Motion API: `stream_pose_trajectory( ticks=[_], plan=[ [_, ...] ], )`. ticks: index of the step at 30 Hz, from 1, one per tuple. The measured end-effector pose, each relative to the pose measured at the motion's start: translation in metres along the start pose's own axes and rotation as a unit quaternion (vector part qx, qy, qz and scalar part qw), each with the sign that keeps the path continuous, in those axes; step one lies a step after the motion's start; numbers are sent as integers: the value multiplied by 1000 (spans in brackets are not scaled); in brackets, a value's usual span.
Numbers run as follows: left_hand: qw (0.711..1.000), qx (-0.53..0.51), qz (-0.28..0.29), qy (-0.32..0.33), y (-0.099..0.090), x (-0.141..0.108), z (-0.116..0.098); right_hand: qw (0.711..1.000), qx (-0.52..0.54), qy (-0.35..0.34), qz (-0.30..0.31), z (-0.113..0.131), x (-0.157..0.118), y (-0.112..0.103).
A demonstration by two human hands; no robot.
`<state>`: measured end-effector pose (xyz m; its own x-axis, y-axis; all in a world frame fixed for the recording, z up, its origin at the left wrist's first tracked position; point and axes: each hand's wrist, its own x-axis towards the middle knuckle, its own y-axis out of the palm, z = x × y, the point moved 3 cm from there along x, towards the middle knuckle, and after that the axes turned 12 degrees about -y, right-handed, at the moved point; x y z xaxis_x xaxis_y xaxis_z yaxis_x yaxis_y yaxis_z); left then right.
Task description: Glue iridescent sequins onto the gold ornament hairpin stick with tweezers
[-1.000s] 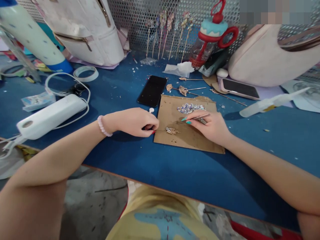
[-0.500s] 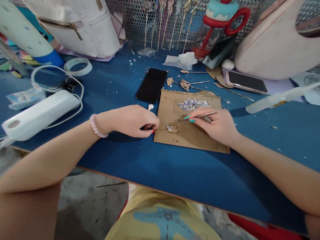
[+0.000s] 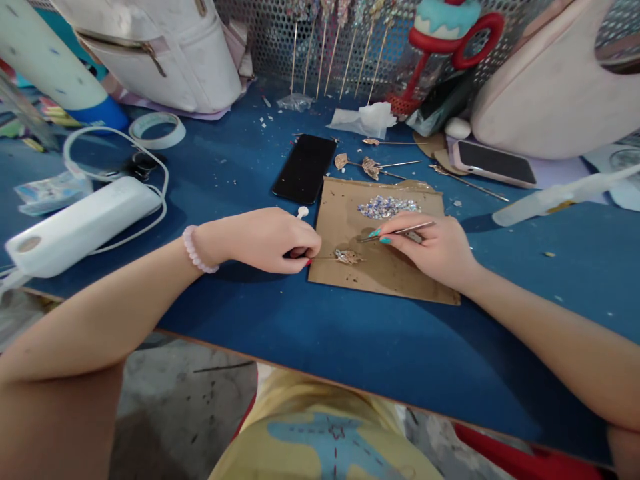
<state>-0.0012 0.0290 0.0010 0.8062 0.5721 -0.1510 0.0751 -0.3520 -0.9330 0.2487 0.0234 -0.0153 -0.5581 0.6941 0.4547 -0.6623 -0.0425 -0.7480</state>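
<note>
My left hand (image 3: 273,241) is closed in a pinch on the thin stem of a metal hair stick. The ornamental leaf-like head of the hair stick (image 3: 349,257) lies over a brown cardboard sheet (image 3: 385,275), with shiny bits on it. Between the fingertips of my right hand (image 3: 437,248) is a pair of tweezers (image 3: 407,229), tips pointing left, above the cardboard and just up and right of the ornament. Whether the tips carry anything is too small to tell. A pile of glittering rhinestones (image 3: 387,207) sits on the cardboard behind my right fingers.
Behind the cardboard lie a black phone (image 3: 305,169) and more metal hair sticks (image 3: 371,168). A white glue gun (image 3: 530,207) points in from the right. At left are a white power bank (image 3: 83,227) with its cable and a tape roll (image 3: 157,131). Bags stand at the back.
The whole view has shifted slightly. Both hands keep nearly the same pose, with the hair stick and the tweezers still held.
</note>
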Motion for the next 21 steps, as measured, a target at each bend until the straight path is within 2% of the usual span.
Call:
stream_pose_trajectory(
  ticks=[21],
  plan=[
    [1000,-6,2,6,1,0,2,1000,-4,-22,-11,1,-5,-4]
  ],
)
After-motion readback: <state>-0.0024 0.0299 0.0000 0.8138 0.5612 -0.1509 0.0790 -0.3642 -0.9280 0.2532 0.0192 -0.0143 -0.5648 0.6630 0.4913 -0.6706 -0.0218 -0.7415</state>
